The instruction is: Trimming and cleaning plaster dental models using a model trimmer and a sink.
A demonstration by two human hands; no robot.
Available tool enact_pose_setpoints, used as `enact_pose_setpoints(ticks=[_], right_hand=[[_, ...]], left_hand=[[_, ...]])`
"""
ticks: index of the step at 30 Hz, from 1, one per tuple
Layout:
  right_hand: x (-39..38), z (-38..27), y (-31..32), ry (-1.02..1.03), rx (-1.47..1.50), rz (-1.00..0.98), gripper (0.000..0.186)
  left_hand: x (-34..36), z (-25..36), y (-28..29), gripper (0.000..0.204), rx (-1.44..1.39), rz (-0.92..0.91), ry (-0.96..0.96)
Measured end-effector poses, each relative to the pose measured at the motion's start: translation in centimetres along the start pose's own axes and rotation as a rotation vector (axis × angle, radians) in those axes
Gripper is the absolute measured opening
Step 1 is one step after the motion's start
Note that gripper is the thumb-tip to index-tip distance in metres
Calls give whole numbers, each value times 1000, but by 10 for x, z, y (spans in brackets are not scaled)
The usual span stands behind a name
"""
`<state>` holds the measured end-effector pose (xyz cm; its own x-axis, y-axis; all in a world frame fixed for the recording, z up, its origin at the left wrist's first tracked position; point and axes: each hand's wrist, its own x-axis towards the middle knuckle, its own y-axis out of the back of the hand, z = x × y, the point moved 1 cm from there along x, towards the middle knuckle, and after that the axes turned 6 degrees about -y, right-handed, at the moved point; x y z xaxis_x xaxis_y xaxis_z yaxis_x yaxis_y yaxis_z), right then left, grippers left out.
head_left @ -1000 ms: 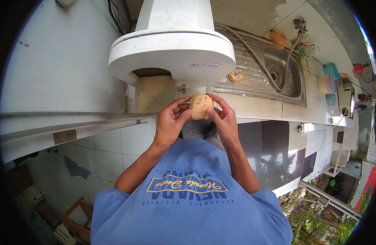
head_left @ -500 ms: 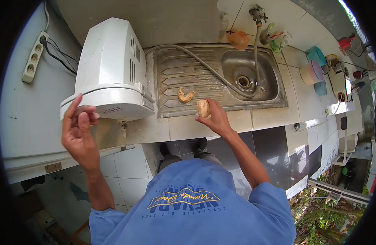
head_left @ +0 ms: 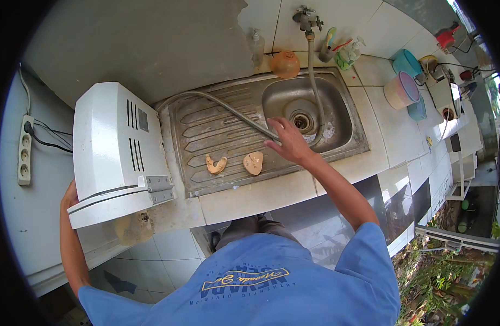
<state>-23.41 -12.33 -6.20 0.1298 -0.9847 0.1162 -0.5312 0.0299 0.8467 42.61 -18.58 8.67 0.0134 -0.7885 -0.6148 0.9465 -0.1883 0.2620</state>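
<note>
Reaching with the right hand (head_left: 289, 142) over a grey hose (head_left: 217, 102) at the basin's near left edge, bending the fingers partly and leaving a gap before the thumb; not being able to tell whether gripping the hose or only hovering over it. Reaching with the left hand (head_left: 70, 194) around the left side of a white vented bench machine (head_left: 114, 136), hiding the fingertips behind its housing and so leaving both opening and hold impossible to tell.

Facing two casts lying on the near part of the ribbed steel drainboard (head_left: 223, 130), left of the right hand: seeing a horseshoe-shaped plaster cast (head_left: 216, 164) on the left and, near but apart on the right, a rounded plaster cast (head_left: 253, 163) bearing small dark marks. Seeing the hose running from the far tap (head_left: 308, 20) into the steel basin (head_left: 282, 89), then bending left across the drainboard toward the machine. Seeing an orange rounded vessel (head_left: 285, 64) standing beyond the basin, a lidded pail (head_left: 400, 91) standing farther right, and a white power strip (head_left: 24, 157) hanging far left.
</note>
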Motion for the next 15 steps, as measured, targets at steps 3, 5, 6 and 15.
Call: enact_pose_setpoints(ticks=[3,5,6,15], right_hand=[[57,31,60,-287,112,118,63],[95,83,73,-363,34,331,62],[118,103,79,-361,22,344,62],[227,154,77,-677,196,537,58]], left_hand=[[-19,-25,32,69,-26,15,19],[-4,-12,14,69,-55,8,-7],[-3,-24,35,70,-63,7,-21],[16,-41,68,71,-97,68,-26]])
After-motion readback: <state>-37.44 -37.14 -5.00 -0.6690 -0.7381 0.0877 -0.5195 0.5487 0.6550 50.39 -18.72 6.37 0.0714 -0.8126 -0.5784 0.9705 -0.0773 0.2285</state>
